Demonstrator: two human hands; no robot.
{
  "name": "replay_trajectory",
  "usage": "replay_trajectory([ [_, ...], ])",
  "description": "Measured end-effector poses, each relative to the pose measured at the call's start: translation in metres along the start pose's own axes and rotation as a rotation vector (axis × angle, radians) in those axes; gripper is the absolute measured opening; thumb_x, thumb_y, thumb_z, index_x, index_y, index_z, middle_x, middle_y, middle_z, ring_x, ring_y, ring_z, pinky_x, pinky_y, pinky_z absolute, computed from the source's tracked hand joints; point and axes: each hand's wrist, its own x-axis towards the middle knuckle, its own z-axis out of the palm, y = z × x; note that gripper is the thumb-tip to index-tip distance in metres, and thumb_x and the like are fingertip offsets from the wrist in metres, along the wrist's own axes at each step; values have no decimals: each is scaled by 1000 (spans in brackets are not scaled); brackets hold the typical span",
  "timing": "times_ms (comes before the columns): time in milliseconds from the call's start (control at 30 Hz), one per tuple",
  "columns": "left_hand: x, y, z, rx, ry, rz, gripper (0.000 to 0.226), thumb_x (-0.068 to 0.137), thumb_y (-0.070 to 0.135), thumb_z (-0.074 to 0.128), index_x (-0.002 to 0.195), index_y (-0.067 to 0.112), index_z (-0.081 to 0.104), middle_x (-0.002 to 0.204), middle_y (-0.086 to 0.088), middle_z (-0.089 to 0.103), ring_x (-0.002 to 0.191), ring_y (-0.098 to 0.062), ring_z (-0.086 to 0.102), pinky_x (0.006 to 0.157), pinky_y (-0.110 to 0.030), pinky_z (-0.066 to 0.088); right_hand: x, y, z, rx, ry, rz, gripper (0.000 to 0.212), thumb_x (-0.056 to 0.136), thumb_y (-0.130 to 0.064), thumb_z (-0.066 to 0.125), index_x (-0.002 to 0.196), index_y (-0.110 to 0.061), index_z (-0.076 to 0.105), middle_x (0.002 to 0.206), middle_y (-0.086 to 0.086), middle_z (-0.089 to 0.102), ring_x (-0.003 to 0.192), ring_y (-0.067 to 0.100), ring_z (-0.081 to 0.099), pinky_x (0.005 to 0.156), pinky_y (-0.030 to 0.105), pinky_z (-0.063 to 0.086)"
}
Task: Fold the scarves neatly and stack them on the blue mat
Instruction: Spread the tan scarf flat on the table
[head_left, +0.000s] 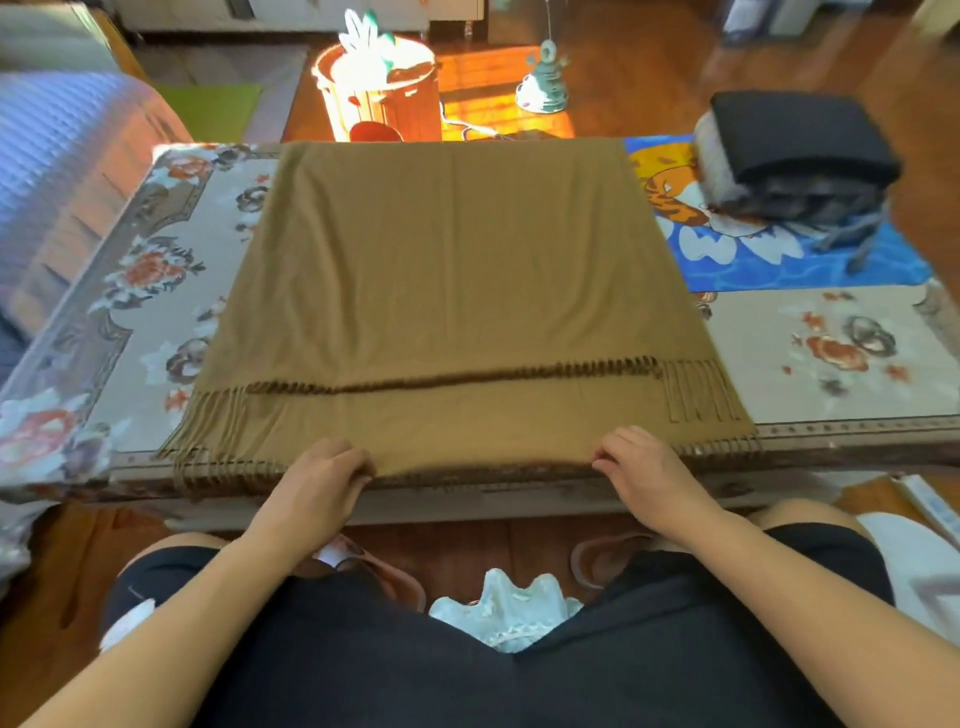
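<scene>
A tan fringed scarf (457, 270) lies spread flat across the middle of the table, doubled over so one fringed end lies on top near the front. My left hand (322, 467) and my right hand (644, 462) each pinch the scarf's near edge at the table's front, fingers curled round the cloth. At the far right, a blue cartoon-printed mat (769, 260) carries a stack of folded scarves (795, 150), black on top, grey and white beneath.
The table (831, 343) has a floral cover. A striped cushion (67, 171) lies at the left. Beyond the table stand an orange bucket (384, 93) and a small green ornament (543, 83) on the wooden floor. White cloth (504, 608) lies between my knees.
</scene>
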Motion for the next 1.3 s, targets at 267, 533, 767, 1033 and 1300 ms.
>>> replay_trajectory([
  [267, 2, 39, 29, 177, -56, -27, 63, 90, 50, 44, 149, 28, 48, 155, -8, 40, 144, -35, 36, 110, -54, 39, 3, 67, -44, -18, 267, 972, 54, 97, -44, 55, 137, -8, 50, 140, 19, 44, 130, 39, 37, 108, 51, 36],
  [533, 26, 53, 11, 108, -58, -178, 52, 89, 49, 38, 129, 29, 64, 124, 0, 58, 112, -28, 53, 92, -45, 47, 38, 50, -49, -56, 325, 677, 39, 93, -30, 61, 129, -17, 53, 129, 11, 48, 120, 30, 43, 100, 47, 44],
  [767, 61, -15, -27, 228, 76, -515, 43, 89, 22, 59, 129, 7, 55, 119, -25, 58, 107, -45, 53, 86, -51, 48, 90, 40, -45, -88, 164, 975, 57, 93, -46, 63, 132, -6, 52, 139, 18, 49, 128, 37, 44, 107, 48, 39],
  [1033, 108, -75, -70, 123, 106, -441, 16, 97, 16, 50, 98, 18, 66, 104, -13, 67, 96, -36, 61, 84, -47, 48, 136, 51, -69, 241, 459, 760, 8, 98, -23, 51, 98, -20, 58, 109, 9, 61, 99, 26, 52, 83, 40, 47],
  [1300, 164, -106, -98, -124, 68, -557, 21, 107, 22, 43, 105, 10, 60, 98, -19, 61, 93, -38, 57, 80, -39, 41, 181, 59, -87, 279, 323, 607, 29, 104, -14, 34, 122, -21, 56, 119, 7, 59, 104, 26, 54, 83, 38, 45],
])
